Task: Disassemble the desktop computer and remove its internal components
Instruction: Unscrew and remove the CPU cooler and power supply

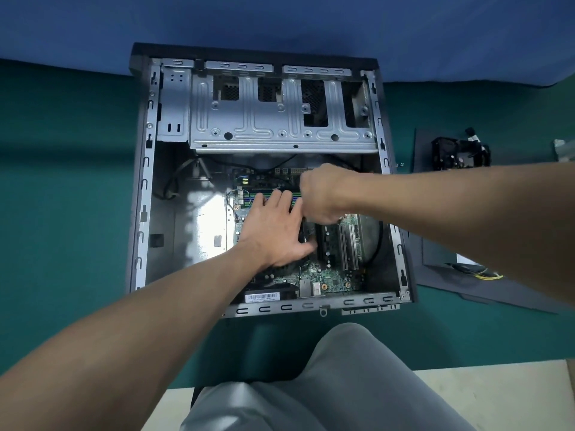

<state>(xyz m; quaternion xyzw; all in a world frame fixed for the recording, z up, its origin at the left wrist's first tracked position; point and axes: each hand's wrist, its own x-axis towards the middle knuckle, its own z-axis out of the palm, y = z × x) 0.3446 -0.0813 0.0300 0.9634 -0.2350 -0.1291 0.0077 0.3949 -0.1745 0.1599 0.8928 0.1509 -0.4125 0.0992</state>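
Centre of bench [77, 213]: open computer case [145, 181] lying flat | left hand [273, 231] fingers spread wide, pressing on motherboard [336, 276] inside | right hand [323, 194] curled just beside it, hold cannot be told

Bare forearms [155, 309], grey trousers [342, 387]

A teal-green cloth-covered tabletop [62, 213] fills most of the view. Behind it hangs a smooth blue fabric backdrop [280, 20] whose lower edge meets the tabletop. Below the near edge lies pale cream flooring [497, 396] — partly covered by a grey trouser leg [342, 384].
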